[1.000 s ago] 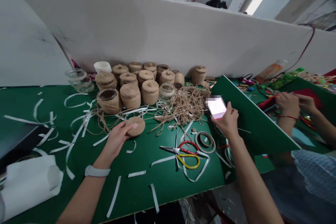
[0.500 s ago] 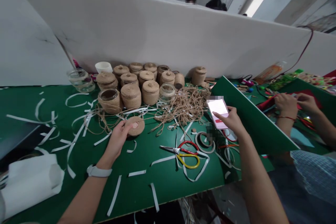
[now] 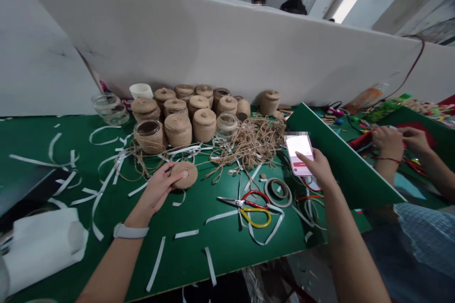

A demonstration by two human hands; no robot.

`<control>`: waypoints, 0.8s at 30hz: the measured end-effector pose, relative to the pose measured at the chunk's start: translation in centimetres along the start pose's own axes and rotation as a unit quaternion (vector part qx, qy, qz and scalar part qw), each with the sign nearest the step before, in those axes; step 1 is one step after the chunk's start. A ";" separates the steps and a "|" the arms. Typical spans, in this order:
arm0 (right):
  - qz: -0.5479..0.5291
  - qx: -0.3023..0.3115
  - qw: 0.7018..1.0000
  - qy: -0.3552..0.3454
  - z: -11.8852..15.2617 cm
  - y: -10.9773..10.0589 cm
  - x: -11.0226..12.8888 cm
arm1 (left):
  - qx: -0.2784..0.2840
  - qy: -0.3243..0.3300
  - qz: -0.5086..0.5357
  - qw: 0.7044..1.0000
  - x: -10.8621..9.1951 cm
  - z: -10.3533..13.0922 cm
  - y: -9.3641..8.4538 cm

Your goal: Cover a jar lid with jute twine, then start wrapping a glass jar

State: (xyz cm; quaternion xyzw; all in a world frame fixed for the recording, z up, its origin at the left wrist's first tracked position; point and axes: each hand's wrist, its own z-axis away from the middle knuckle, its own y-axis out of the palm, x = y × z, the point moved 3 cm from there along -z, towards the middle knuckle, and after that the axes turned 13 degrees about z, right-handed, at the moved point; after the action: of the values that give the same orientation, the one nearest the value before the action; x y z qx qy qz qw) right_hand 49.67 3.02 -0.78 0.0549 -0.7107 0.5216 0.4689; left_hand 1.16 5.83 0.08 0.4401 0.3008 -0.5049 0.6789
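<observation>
My left hand [image 3: 159, 187] grips a round, twine-covered disc [image 3: 188, 177] by its left side, the thumb on its top face. My right hand [image 3: 317, 166] holds a phone [image 3: 299, 158] with a lit screen, the thumb over the display. Behind the disc stand several twine-wrapped jars [image 3: 178, 130], most with lids. A tangled heap of twine [image 3: 254, 142] lies between the disc and the phone. Scissors [image 3: 245, 202] with one red and one yellow handle rest on the green table [image 3: 192, 258], between my two hands.
A roll of tape [image 3: 277, 192] lies right of the scissors. White strips are scattered about. A green divider [image 3: 341, 161] stands at the right; beyond it a person's hands [image 3: 389, 142] hold red material. White wrapping [image 3: 46, 241] lies at the left, glass jars [image 3: 110, 108] further back.
The disc has moved slightly right and down with my left hand, the thumb further onto it. My right hand has shifted a little right with the phone.
</observation>
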 end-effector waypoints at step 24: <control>0.030 -0.134 0.990 0.014 -0.6 -0.3 -1.0 | -0.001 -0.025 -0.030 0.999 -0.1 -0.1 0.1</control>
State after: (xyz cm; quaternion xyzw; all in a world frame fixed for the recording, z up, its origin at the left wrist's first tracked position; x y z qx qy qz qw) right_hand 50.77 2.92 -1.26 -0.0371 -0.7689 0.4364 0.4657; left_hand 1.20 5.96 0.21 0.4168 0.2974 -0.5359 0.6713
